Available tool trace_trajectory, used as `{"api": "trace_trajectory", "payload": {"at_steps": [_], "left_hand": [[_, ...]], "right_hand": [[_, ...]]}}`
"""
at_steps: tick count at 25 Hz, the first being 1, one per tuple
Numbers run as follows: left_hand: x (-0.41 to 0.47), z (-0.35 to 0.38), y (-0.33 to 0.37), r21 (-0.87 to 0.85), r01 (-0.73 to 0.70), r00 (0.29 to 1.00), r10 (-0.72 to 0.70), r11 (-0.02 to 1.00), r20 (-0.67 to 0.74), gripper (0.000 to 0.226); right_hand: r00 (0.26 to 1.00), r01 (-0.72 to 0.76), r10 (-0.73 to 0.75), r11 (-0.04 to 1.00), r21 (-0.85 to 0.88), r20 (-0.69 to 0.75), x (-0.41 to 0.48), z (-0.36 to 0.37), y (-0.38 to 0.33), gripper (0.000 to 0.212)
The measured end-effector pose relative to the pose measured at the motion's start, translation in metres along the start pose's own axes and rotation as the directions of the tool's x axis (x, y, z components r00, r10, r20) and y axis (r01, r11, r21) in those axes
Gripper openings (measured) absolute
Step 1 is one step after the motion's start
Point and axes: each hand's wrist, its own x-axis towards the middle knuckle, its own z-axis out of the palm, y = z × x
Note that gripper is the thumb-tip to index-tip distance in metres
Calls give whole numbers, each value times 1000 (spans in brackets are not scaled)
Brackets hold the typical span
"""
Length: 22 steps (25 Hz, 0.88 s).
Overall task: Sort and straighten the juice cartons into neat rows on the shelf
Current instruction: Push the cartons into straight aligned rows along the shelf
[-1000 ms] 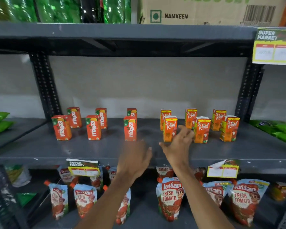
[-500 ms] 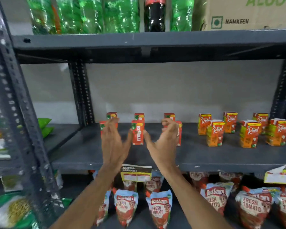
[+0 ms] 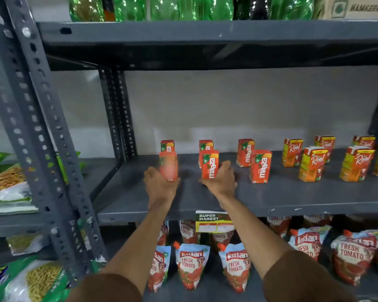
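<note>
Orange Maaza juice cartons stand in two rows on the grey middle shelf [image 3: 292, 199]. My left hand [image 3: 160, 186] grips the front left Maaza carton [image 3: 168, 167], which is motion-blurred. My right hand [image 3: 222, 182] is wrapped around the base of the front middle Maaza carton [image 3: 210, 164]. A third front carton [image 3: 260, 166] stands free to the right. Three more Maaza cartons [image 3: 245, 152] stand behind near the wall. Orange and yellow Real cartons [image 3: 312, 163] stand in two rows further right.
A perforated grey upright [image 3: 37, 131] rises close on the left, a second post [image 3: 118, 114] at the shelf's back corner. Green bottles [image 3: 183, 7] fill the shelf above. Kissan tomato pouches [image 3: 191, 267] sit below. Snack bags [image 3: 11, 182] lie on the left rack. A price tag [image 3: 213, 221] hangs on the edge.
The view shifted left and nearer. Both hands went from open in front of the Maaza cartons to closed on the front left and front middle cartons.
</note>
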Motion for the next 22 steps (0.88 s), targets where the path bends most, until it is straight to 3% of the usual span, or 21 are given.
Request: {"api": "trace_trajectory", "payload": {"at_steps": [7,14,22], "left_hand": [[-10,-4,8,33,-73,997,72,997,18,68],[-11,-3,6,50,-71,997,70,996,18,68],[-13,-5,8,102,-33,999,31,994,19,75]], "right_hand": [[999,36,-36,999,-28,-6,-7,-2,-2,69],[996,86,-85,994,-62,18,-9,0,-2,70],[996,53,-42,987,-151,74,-8,-1,-3,79]]}}
